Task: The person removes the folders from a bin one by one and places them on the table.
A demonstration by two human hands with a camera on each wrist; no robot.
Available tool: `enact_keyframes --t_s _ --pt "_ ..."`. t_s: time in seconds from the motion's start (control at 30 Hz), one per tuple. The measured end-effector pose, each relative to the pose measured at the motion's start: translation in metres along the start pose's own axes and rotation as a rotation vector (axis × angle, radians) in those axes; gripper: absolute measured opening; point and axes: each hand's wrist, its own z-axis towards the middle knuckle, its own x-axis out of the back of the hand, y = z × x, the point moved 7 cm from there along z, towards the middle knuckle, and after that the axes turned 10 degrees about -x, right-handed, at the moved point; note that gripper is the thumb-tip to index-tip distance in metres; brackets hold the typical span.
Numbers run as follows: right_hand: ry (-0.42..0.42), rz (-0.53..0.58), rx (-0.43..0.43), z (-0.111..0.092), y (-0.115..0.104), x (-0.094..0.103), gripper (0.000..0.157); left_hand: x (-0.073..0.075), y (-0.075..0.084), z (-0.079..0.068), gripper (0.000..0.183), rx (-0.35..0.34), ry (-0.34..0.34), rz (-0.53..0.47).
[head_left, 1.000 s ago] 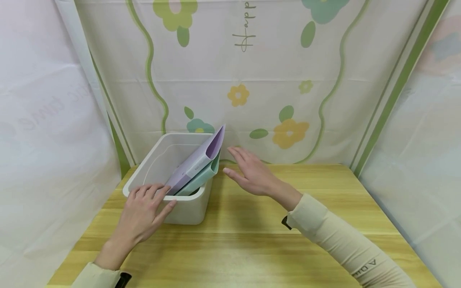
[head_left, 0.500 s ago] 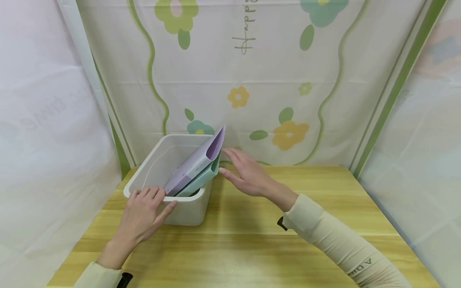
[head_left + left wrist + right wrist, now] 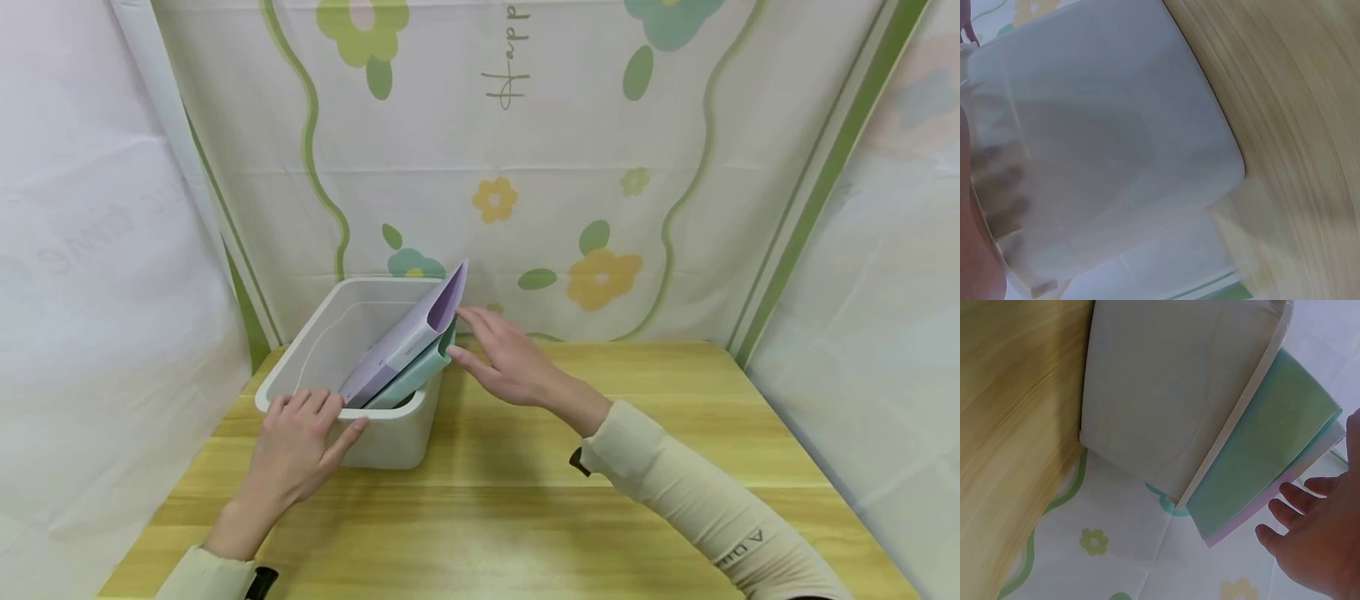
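Note:
A white plastic bin (image 3: 386, 439) stands on the table, with a purple file binder (image 3: 390, 357) and a mint-green file binder (image 3: 412, 377) leaning in it. Both slant up past its right rim, purple above green. My left hand (image 3: 296, 454) grips the near rim, fingers over the inside and thumb outside; finger shadows show through the bin wall (image 3: 1097, 125) in the left wrist view. At the binders' raised ends is my right hand (image 3: 513, 360), fingers extended and holding nothing. In the right wrist view its fingertips (image 3: 1279, 514) lie close to the purple binder; contact is unclear.
The wood-grain table (image 3: 570, 517) extends to the right of the bin and in front of it. A flowered white curtain (image 3: 495, 142) hangs behind, and more white sheeting (image 3: 97, 317) closes the left and right sides.
My right hand has moved slightly left, nearer the binders' raised ends. The left fingers have drawn in a little on the rim. Bin and binders look unmoved.

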Motion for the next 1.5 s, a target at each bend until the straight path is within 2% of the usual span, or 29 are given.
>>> enact_keyframes --t_s 0.57,0.73,1.17,1.27,1.4,1.5 --pt "0.008 0.010 -0.025 0.007 -0.007 -0.004 0.068 0.000 0.000 0.001 0.043 -0.005 -0.001 -0.002" --pt "-0.011 0.060 -0.069 0.012 -0.011 -0.004 0.070 0.000 0.000 0.001 0.043 -0.006 -0.003 0.000" --pt "-0.094 0.217 -0.204 0.030 -0.019 -0.006 0.089 0.002 0.000 0.002 0.044 -0.008 -0.008 0.003" --pt "-0.092 0.266 -0.188 0.035 -0.021 -0.005 0.086 0.002 0.000 0.002 0.044 -0.011 -0.007 0.005" --pt "-0.078 0.338 -0.129 0.046 -0.027 -0.001 0.073 0.002 0.001 0.001 0.043 -0.010 -0.006 0.002" --pt "-0.080 0.370 -0.142 0.052 -0.030 0.000 0.066 0.002 0.002 0.001 0.043 -0.009 -0.005 0.000"
